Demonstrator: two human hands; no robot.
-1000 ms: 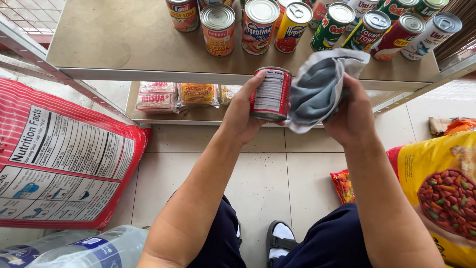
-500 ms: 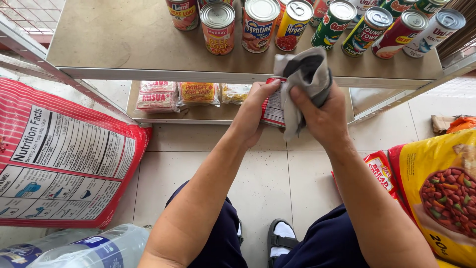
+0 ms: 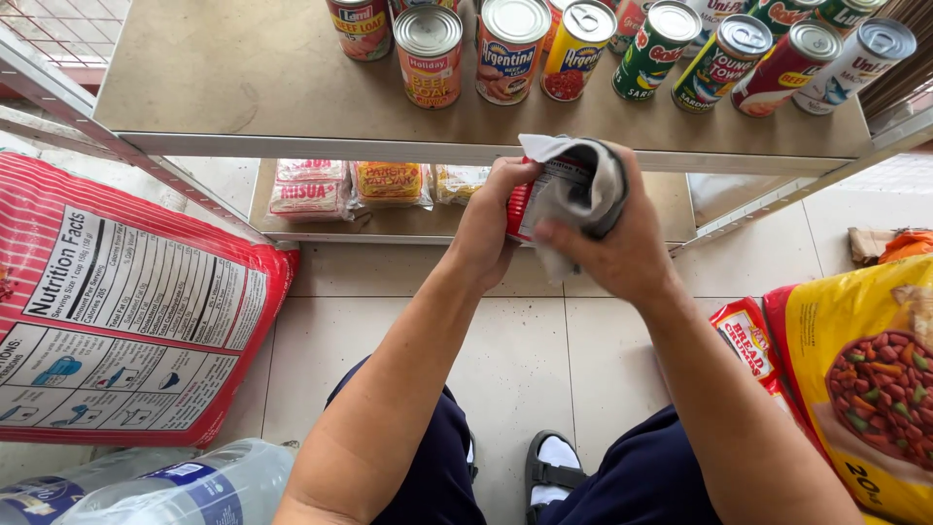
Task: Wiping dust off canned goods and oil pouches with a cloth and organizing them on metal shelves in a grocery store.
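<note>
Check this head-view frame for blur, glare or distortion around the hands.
Head view: even daylight, no harsh glare; left hand, red can and grey cloth under the right hand are sharp; shelf edges bow slightly from wide-angle distortion; soft shadows beneath the shelf.

Red can [image 3: 525, 199] mostly hidden under grey cloth [image 3: 583, 194] and both hands, its top unseen.

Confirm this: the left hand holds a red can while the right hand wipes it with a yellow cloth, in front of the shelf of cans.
Not quite. In the head view the cloth is grey, not yellow. The rest stands: the left hand holds the red can, the right hand wipes it, before the shelf of cans.
</note>
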